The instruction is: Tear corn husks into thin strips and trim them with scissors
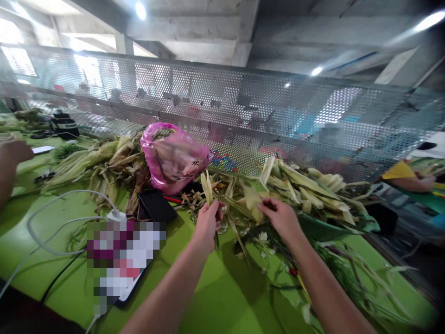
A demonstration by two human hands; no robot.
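My left hand (209,221) is closed around a narrow, pale corn husk (206,188) that stands upright out of the fist. To its right, thumb and fingers of my right hand (280,217) pinch the edge of a wider, yellowish corn husk (253,203). Both hands hover over the green table (222,301), with loose scraps and thin strips of plant beneath and between them. Just beyond my right hand lies a heap of pale husks (313,190) on a green tray or bag (327,227). My palms are hidden from view.
A pink plastic bag (174,160) stands behind my left hand, beside dried husks (107,157). A black phone (158,205), a lit phone (134,266) and white charging cables (33,227) lie left. A perforated metal screen (194,97) runs behind. Other people's arms (9,162) show at the sides.
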